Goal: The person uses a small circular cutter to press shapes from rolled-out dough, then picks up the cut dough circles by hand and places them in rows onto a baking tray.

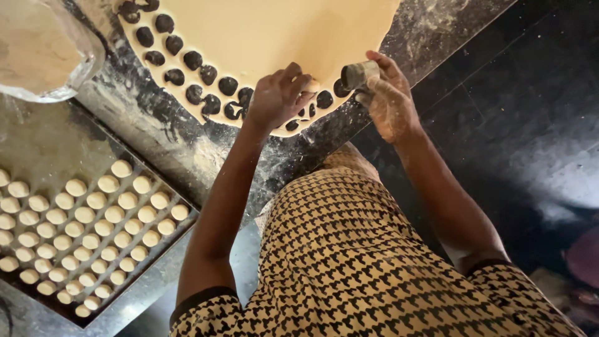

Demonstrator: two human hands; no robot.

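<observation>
We see the left hand (279,97) pinching a small round disc of pale dough (311,85) at the near edge of the rolled-out pale dough sheet (274,31), which lies on the dark floured stone bench (175,150). The right hand (388,100), just beside it, grips a small cylindrical metal cutter (357,75). A dark tray (37,143) of cut discs sits well apart.

cutter (359,73): small metal ring, tilted | dough round (310,85): pale, over punched dough sheet (274,31)
</observation>
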